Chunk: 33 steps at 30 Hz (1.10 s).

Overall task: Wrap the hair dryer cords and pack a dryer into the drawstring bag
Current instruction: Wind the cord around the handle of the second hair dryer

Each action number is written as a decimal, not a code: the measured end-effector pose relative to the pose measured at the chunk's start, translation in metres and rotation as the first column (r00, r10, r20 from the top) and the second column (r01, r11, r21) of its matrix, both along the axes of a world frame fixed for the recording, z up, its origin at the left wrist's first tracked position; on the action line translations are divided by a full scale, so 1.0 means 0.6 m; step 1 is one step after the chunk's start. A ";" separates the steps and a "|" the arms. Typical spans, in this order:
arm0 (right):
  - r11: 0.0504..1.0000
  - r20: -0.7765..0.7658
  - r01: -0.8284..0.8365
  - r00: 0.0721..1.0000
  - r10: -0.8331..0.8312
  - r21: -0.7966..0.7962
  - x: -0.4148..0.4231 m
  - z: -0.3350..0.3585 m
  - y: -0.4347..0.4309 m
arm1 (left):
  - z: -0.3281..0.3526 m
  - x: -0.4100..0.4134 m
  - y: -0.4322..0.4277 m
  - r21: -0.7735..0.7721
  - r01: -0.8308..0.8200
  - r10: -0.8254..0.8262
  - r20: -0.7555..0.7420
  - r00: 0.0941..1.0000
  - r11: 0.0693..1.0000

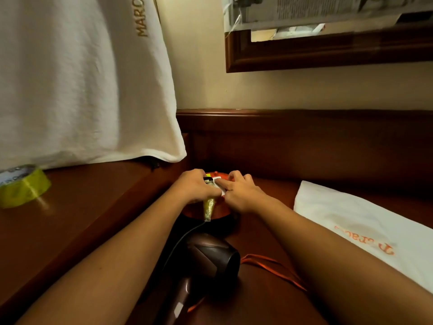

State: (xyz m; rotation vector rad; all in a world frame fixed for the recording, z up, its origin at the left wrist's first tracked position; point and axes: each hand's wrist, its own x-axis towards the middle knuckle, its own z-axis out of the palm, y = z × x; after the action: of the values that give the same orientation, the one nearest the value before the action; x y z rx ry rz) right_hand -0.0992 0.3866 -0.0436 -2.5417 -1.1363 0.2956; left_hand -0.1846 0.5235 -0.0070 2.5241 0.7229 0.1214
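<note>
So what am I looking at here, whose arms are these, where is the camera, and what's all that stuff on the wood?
No machine here: these are a person's bare arms, filmed by a camera worn on their head, looking down and forward. The left hand and right hand meet over an orange hair dryer, pinching a white tag and a yellowish bundle on its black cord. Nearer lies a dark brown hair dryer on the wooden surface. A white drawstring bag lies to the right, its orange string trailing out. A yellow tape roll sits far left, under hanging white cloth.
</note>
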 end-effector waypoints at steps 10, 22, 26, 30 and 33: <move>0.999 -0.076 0.006 0.997 -0.009 -0.048 -0.009 0.005 0.004 | -0.010 -0.006 -0.005 -0.146 -0.083 0.103 0.137 0.985 0.986; 0.991 0.079 0.084 0.993 -0.093 0.105 -0.030 0.004 -0.004 | 0.043 -0.039 0.003 -0.417 0.045 0.149 0.422 0.894 0.908; 0.926 -0.008 0.051 0.999 -0.051 0.375 -0.127 0.035 -0.043 | 0.053 -0.094 -0.003 -0.424 0.110 0.124 0.486 0.865 0.899; 0.990 -0.261 -0.104 0.957 0.126 0.096 -0.210 0.037 -0.098 | 0.056 -0.161 -0.023 -0.432 0.172 0.093 0.526 0.845 0.885; 0.989 -0.276 -0.073 0.955 0.107 0.130 -0.242 0.015 -0.110 | 0.058 -0.218 -0.046 -0.274 0.210 -0.037 0.526 0.850 0.939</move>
State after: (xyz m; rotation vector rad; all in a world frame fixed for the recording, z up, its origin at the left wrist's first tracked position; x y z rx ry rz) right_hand -0.2447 0.3207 -0.0345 -2.2590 -1.1232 0.5769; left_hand -0.3153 0.4958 0.0278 2.0741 0.3230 0.5644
